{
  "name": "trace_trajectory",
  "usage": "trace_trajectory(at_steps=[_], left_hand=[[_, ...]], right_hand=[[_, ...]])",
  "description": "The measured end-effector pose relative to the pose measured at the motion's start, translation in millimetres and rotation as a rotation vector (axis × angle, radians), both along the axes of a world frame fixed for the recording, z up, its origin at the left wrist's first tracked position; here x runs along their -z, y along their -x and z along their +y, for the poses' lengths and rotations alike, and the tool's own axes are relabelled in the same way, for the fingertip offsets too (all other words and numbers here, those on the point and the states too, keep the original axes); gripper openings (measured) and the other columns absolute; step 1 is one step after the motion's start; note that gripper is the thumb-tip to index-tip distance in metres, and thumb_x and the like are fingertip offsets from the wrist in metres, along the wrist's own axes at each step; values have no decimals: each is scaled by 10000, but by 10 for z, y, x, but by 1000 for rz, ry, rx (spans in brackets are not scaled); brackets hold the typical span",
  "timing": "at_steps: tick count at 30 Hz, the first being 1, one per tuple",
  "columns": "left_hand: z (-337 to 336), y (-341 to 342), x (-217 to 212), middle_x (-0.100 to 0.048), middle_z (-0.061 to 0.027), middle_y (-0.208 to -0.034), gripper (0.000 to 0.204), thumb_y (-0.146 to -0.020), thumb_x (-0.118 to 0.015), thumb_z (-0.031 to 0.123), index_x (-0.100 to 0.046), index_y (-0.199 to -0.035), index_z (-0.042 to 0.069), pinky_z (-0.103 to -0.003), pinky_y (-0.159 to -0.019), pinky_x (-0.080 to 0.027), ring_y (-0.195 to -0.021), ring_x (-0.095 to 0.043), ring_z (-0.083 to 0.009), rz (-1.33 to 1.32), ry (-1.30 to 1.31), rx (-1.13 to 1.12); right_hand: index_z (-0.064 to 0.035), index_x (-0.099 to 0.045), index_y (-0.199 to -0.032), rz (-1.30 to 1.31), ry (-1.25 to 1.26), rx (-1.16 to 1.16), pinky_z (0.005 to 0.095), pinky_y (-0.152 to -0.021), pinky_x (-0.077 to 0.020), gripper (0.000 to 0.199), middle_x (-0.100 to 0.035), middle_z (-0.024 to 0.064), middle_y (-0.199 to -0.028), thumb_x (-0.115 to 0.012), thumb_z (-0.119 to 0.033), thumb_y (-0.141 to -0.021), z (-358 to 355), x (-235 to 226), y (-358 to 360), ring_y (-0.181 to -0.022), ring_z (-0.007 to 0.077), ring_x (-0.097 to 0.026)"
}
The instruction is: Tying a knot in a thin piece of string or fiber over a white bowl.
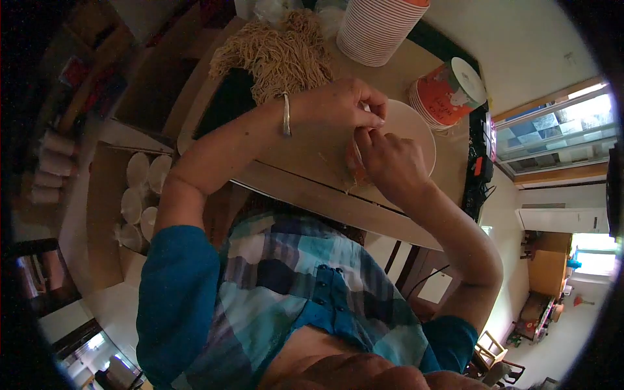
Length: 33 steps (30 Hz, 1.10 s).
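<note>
Over the table, my left hand (348, 104), with a metal bangle (286, 116) at its wrist, has thumb and fingers pinched together. My right hand (395, 161) is closed too, its fingertips meeting the left ones. Whatever small thing lies between the fingertips is hidden. Just beneath the hands shows an orange cup-like container (354, 159), mostly covered by my right hand. A pale round disc or dish (426, 140) lies behind my right hand. Beyond my left forearm is a heap of beige yarn strands (279, 55).
A tall stack of white-rimmed paper cups (377, 32) stands at the back of the brown table (292, 149). To its right is a stack of red printed cups (448, 94). At the left, a cardboard box (107, 214) holds several translucent round cups (131, 205). Dark devices and cables (480, 172) line the right edge.
</note>
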State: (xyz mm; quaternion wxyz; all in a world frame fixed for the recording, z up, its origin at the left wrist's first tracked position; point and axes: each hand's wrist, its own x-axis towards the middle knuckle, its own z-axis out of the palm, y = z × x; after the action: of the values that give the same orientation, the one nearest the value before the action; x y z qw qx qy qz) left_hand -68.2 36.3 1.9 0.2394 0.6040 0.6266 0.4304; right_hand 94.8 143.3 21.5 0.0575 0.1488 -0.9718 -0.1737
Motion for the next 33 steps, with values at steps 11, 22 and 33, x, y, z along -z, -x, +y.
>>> trace_trajectory(at_steps=[11, 22, 33], left_hand=[[33, -17, -20, -648, -18, -787, 155, -904, -583, 177, -612, -920, 25, -276, -717, -506, -743, -606, -93, -26, 8, 30], [-220, -268, 283, -590, -77, -903, 97, -854, -612, 72, -596, -943, 37, -315, -784, -479, -873, -594, -192, -24, -366, -284], [-443, -906, 356, -533, -109, -862, 142, -812, -663, 82, -560, -884, 15, -358, -687, -482, -791, -586, -258, 31, -303, -478]], right_hand=[[-29, -484, -1128, -180, 73, 206, 396, -561, -513, 375, -631, 131, -831, -592, -104, -777, -86, -97, 75, -701, 282, -658], [-84, -598, -876, -712, 1421, 720, 246, -412, -334, 121, -493, -6, -659, -609, -205, -863, 341, -80, 327, -511, 77, -433], [-126, -548, -848, -856, 1823, 801, 180, -403, -213, 72, -403, -53, -633, -547, -164, -910, 388, 99, 221, -477, 25, -305]])
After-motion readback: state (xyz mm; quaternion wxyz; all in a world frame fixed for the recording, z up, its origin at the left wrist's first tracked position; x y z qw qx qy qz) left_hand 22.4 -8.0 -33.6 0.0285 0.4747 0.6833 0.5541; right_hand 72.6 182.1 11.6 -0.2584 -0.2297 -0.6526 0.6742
